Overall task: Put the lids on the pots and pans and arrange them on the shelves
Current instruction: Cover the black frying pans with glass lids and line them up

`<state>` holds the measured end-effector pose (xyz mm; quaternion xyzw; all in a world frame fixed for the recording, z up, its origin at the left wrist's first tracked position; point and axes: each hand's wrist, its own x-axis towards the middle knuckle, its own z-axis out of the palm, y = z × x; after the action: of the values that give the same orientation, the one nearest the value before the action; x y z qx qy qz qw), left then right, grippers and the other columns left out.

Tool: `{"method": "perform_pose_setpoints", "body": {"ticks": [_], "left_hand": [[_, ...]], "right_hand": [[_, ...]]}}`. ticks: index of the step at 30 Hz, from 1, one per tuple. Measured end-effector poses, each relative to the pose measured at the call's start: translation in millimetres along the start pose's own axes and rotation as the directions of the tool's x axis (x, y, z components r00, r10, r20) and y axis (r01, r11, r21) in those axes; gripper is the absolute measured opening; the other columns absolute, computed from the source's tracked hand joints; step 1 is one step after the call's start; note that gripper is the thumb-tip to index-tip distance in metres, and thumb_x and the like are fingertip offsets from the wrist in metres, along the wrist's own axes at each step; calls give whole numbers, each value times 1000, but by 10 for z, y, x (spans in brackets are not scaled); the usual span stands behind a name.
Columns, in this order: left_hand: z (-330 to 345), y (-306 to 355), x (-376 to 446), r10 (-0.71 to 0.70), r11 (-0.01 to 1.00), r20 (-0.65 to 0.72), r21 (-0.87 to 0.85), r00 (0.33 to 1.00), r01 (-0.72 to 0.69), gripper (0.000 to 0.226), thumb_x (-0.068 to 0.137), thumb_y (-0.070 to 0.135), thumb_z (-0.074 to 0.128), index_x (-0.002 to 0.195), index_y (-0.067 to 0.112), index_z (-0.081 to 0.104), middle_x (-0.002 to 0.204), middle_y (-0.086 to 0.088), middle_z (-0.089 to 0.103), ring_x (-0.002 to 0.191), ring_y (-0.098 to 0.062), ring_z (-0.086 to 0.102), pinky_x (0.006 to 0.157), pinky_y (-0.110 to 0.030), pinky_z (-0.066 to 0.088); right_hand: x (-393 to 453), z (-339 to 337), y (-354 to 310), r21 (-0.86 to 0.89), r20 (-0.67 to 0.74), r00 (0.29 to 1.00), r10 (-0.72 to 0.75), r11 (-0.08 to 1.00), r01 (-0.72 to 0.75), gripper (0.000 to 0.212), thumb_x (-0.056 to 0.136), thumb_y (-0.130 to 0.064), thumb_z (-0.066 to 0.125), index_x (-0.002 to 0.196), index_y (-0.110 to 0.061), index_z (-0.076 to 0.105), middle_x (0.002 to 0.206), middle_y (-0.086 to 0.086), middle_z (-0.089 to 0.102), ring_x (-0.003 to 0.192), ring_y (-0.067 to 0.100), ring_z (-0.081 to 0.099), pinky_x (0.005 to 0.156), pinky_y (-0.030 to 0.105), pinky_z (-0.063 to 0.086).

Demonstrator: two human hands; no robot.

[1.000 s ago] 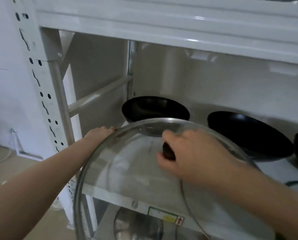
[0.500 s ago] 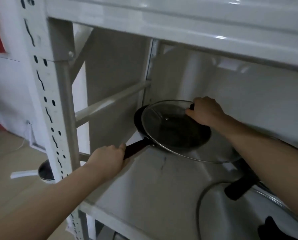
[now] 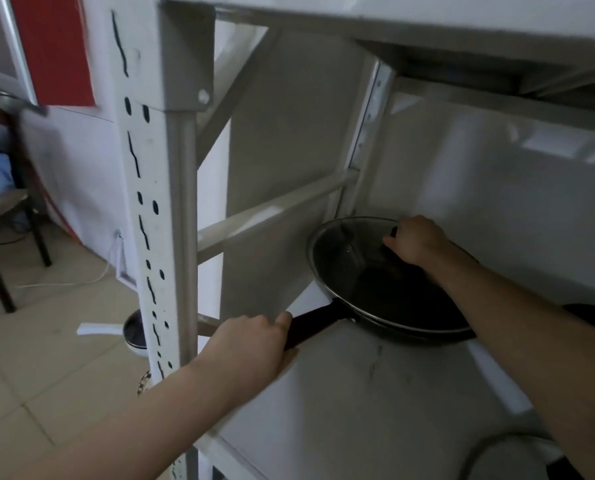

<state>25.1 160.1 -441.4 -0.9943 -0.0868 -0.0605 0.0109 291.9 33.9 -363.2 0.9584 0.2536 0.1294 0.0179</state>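
Nearest you, your left hand (image 3: 254, 344) is wrapped tight round the dark handle (image 3: 315, 323) of the frying pan (image 3: 410, 306), which sits at the back left corner of the white shelf (image 3: 375, 403). Further in, your right hand (image 3: 415, 244) pinches the knob of the glass lid (image 3: 351, 251), rim resting on the pan. You're seating the lid, I'd say: check it sits flush, then let go with both hands.
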Motion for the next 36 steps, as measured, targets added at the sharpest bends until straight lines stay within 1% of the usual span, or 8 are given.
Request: {"method": "perform_pose_setpoints", "body": {"ticks": [6,9,16,21,24,29,33,36], "left_hand": [[-30,-28,24,15,1000,-31,-3,999,-15,33,96,42,34,114,15,42,98,-12,65,90,-36,62,64,-32,34],[-44,-26,44,17,1000,-38,9,999,-17,33,96,42,35,115,16,42,99,-12,65,91,-36,62,64,-32,34],[-60,-35,70,25,1000,-46,18,999,-24,34,96,43,35,115,16,43,98,-11,64,90,-36,62,64,-33,34],[-68,-35,91,34,999,-46,24,998,-33,33,95,42,36,115,16,44,98,-10,65,89,-35,62,64,-32,35],[-67,-33,88,35,999,-42,34,999,-33,34,96,43,36,116,16,43,99,-11,64,90,-34,62,64,-33,34],[-66,-38,86,30,999,-32,24,999,-30,35,96,43,35,117,16,43,100,-11,64,93,-34,62,65,-32,34],[-79,-34,79,16,1000,-27,-4,1000,-16,37,95,46,34,116,17,44,100,-10,65,92,-34,63,67,-32,37],[-127,-25,73,-16,999,-13,-49,1000,16,38,93,47,35,115,18,47,101,-9,65,93,-33,63,71,-34,44]], "right_hand": [[66,90,102,33,-12,999,39,999,-38,42,91,-35,51,105,3,61,113,25,62,101,38,59,79,37,47],[52,135,178,37,-18,999,45,998,-44,42,92,-35,50,103,4,60,110,25,63,98,38,60,79,38,48],[28,169,182,47,-18,999,50,998,-49,41,91,-34,51,106,4,60,111,27,61,99,40,59,79,37,47],[44,187,181,40,7,998,65,997,-65,42,93,-35,48,113,2,56,116,26,59,103,39,58,80,36,45],[39,212,190,48,15,997,75,996,-76,46,94,-37,45,118,1,51,120,27,56,107,40,55,84,38,45],[-20,177,189,91,71,995,76,992,-82,53,96,-41,42,128,1,41,127,28,52,113,40,53,89,39,44],[-167,94,206,126,68,994,81,988,-89,54,94,-40,47,125,4,41,126,28,53,112,41,54,88,40,44],[-352,-57,232,163,46,995,91,982,-97,51,90,-39,54,120,1,44,122,25,56,108,39,56,83,38,45]]}}
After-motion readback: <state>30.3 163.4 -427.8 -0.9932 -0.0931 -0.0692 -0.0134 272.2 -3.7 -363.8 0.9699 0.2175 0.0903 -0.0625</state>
